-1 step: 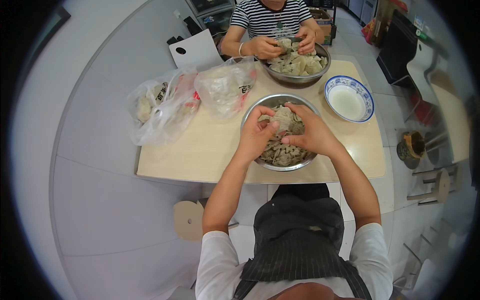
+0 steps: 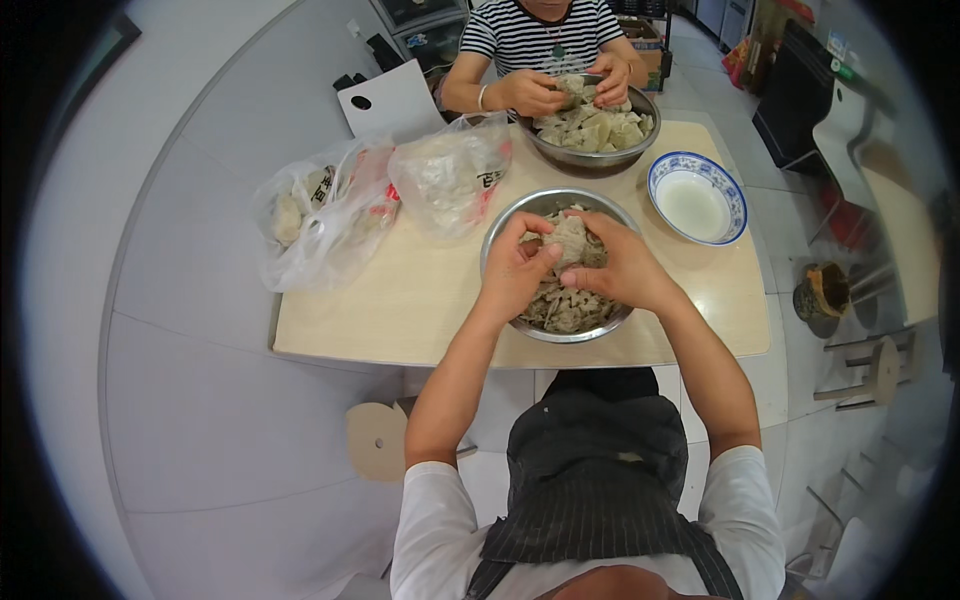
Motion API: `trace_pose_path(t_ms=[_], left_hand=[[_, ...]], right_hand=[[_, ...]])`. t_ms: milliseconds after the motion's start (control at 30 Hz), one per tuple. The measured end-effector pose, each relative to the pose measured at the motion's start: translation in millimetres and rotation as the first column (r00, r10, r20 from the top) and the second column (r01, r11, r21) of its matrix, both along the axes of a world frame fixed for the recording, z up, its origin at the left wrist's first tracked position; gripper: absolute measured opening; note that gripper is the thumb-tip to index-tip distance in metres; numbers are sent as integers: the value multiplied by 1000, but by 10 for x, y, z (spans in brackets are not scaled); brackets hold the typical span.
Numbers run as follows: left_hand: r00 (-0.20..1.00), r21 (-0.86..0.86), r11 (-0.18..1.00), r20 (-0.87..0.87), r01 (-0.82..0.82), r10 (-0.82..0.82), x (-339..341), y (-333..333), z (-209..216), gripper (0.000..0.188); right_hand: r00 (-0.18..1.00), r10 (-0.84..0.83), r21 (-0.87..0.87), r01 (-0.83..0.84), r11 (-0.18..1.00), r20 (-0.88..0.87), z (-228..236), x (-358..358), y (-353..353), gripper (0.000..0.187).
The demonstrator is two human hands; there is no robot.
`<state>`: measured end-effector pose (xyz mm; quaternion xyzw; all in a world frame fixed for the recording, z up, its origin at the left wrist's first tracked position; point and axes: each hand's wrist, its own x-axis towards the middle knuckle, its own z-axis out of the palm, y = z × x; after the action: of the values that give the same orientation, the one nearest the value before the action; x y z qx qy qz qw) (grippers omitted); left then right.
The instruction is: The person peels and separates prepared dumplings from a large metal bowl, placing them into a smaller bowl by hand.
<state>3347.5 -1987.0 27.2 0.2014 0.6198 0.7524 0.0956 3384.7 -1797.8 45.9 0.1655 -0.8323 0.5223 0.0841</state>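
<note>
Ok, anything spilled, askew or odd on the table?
Nothing looks spilled or damaged: the near bowl, far bowl and patterned bowl stand upright. Only the left bag looks a bit untidy, slumped at the table's left edge and perhaps overhanging it; I can't tell.

Wide Fisheye View Taken From Head Height

The scene is viewed by the left of two head-worn fisheye cameras, pointed forward and steeply down. The table [image 2: 400, 325] is seen from above, at close range, with an apron [image 2: 600, 430] below it and a co-worker [image 2: 545, 35] cut off by the upper edge. Straight lines are bowed toward the blackened rim.
</note>
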Motion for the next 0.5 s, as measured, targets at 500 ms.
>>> trace_pose_path(t_ms=[500], left_hand=[[960,-268,922,-111,-278,257,-140,-29,-35,10]], right_hand=[[993,-117,-202,115,973,1,-179,-27,18,28]])
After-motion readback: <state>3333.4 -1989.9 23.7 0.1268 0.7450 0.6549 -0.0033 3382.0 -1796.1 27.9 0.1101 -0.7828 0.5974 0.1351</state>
